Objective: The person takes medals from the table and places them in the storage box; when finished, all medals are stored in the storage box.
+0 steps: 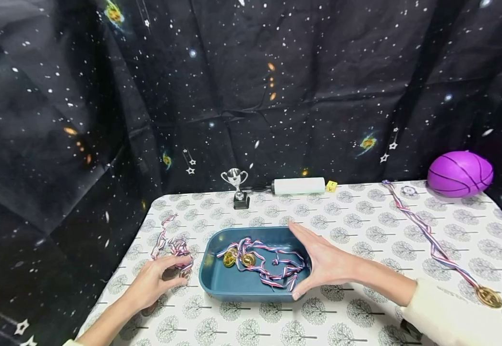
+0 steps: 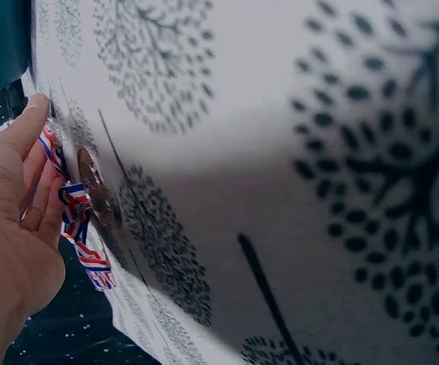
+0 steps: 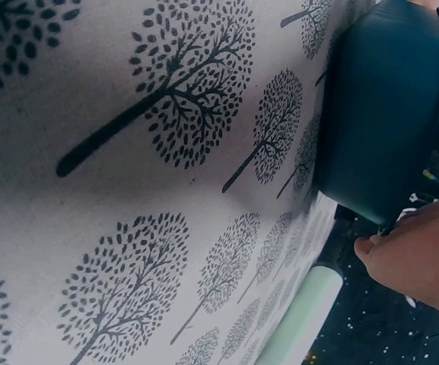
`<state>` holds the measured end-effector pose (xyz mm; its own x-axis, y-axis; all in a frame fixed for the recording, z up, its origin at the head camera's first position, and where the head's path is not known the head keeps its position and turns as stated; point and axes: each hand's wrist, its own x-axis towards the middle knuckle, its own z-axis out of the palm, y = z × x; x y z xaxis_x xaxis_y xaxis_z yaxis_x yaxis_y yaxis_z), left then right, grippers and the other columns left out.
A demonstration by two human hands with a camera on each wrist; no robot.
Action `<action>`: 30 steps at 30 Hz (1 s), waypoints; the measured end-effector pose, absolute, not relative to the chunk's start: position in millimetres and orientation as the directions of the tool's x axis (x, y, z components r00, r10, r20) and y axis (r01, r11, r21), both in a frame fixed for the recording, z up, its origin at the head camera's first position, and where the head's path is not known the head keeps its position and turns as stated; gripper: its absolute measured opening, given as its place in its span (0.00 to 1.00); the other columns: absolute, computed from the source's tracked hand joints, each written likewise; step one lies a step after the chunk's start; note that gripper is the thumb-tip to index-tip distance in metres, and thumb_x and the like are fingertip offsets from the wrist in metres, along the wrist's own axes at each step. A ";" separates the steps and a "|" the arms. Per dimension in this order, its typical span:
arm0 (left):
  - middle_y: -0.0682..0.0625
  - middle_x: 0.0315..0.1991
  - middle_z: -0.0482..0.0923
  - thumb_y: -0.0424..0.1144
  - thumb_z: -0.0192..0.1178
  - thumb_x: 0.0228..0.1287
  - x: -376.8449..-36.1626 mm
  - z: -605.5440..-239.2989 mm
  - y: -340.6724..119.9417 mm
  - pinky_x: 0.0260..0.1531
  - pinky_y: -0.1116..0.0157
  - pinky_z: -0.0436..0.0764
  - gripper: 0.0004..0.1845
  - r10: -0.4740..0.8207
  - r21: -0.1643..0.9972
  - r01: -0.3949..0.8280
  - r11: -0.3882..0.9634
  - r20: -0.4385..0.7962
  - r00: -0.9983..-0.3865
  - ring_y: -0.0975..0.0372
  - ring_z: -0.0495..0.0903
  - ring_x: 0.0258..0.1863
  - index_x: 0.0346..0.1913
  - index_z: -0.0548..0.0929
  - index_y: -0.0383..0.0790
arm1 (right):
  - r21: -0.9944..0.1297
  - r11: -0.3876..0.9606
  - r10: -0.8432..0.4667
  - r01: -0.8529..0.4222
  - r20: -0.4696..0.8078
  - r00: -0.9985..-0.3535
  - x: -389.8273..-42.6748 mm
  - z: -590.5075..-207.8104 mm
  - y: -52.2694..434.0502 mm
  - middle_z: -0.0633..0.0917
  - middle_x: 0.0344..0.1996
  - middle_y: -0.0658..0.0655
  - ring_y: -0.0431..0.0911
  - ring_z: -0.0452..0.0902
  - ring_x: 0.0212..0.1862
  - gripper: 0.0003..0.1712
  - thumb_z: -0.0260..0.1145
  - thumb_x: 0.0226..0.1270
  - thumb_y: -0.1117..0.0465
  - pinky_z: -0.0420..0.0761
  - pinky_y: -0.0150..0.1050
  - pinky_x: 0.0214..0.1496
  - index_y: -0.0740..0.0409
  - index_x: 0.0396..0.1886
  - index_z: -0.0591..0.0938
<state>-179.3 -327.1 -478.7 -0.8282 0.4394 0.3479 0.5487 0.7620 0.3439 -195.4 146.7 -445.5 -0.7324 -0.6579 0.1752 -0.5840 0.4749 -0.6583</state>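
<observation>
Teal bin [image 1: 251, 296], right end inside right grip [image 1: 329, 261]

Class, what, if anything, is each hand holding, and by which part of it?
The right hand holds the blue container by its right end. Whether the left hand grips the striped ribbons beside it cannot be told.

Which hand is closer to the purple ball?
Right. The right hand spans the right end of the blue bin, in front and to the left of the purple ball; the left hand is farther off, past the bin's left end, by bunched ribbon.
</observation>
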 end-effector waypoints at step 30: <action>0.63 0.48 0.90 0.38 0.84 0.54 -185.3 -423.5 -325.2 0.46 0.73 0.84 0.22 0.510 0.299 0.661 0.688 0.448 -0.734 0.66 0.90 0.43 0.52 0.91 0.52 | -0.617 0.506 -0.658 -0.603 0.176 -0.732 -192.5 -444.6 148.1 0.50 0.84 0.72 0.67 0.47 0.83 0.91 0.91 0.33 0.34 0.53 0.67 0.80 0.69 0.86 0.47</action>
